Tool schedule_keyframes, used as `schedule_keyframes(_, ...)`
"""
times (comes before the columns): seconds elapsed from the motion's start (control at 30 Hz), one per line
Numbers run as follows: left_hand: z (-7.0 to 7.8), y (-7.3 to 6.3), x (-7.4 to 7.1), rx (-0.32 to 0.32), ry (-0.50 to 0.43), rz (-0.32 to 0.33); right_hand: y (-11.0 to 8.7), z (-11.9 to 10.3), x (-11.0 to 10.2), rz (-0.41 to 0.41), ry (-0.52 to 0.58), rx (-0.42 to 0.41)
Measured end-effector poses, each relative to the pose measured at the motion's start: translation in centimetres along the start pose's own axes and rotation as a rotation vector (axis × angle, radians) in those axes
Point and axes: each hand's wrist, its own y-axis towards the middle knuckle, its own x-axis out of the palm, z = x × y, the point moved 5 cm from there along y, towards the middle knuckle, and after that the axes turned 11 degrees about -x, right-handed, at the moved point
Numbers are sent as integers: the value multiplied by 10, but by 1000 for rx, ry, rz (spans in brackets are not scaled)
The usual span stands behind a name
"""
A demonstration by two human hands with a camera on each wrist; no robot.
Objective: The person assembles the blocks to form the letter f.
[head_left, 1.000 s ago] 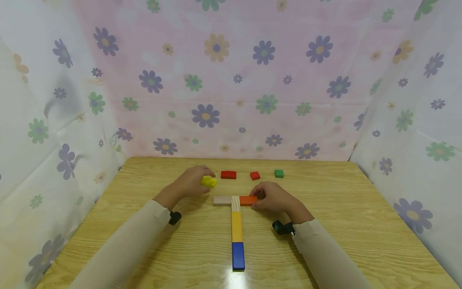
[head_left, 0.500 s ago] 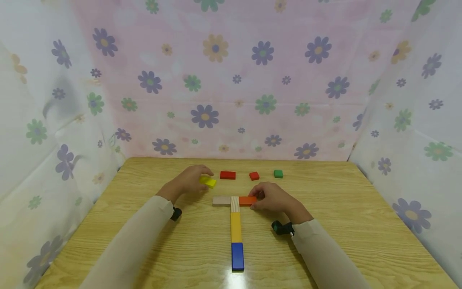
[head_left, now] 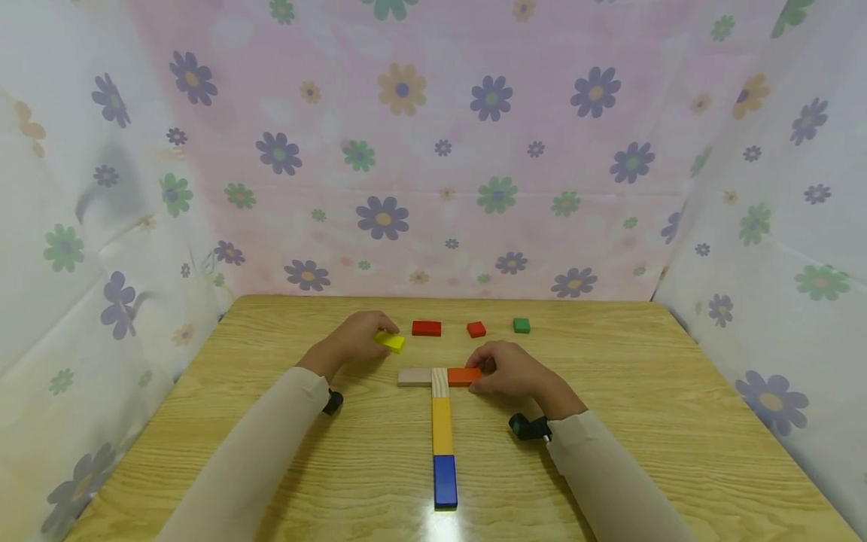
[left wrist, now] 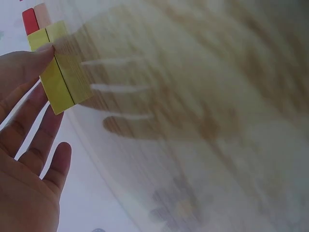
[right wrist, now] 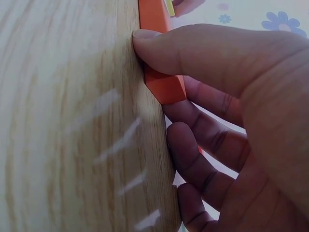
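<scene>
My left hand pinches a yellow block at the back left of the table, thumb on its near side in the left wrist view. My right hand grips the outer end of an orange block between thumb and fingers. That block lies flat, its inner end against a pale striped wooden block. A greyish-beige block lies against the other side. Toward me, a golden-yellow block and a blue block continue the line, making a T shape.
Along the back of the wooden table lie a long red block, a small red block and a small green block. Flower-printed curtains enclose the table at the back and sides.
The left hand's fingers have closed a little around the yellow block, which has stayed about where it was. The right hand keeps its hold on the orange block. The view has drifted slightly.
</scene>
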Motion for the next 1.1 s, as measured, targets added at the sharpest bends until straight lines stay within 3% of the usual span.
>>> schedule_keyframes(0.3,0,3,1,10,1,-1,1,2,1,4,3,-3)
schedule_keyframes(0.5,1,2,2,-29,-32,-13,2,1,1,7,4,-8)
schedule_keyframes(0.87,-7,2,6,-146,-234,-66,1,-2,1,5,-5,-16)
schedule_keyframes(1.1,-13,3,1,-195,-353,-84,1,-2,1,5,-5,-16)
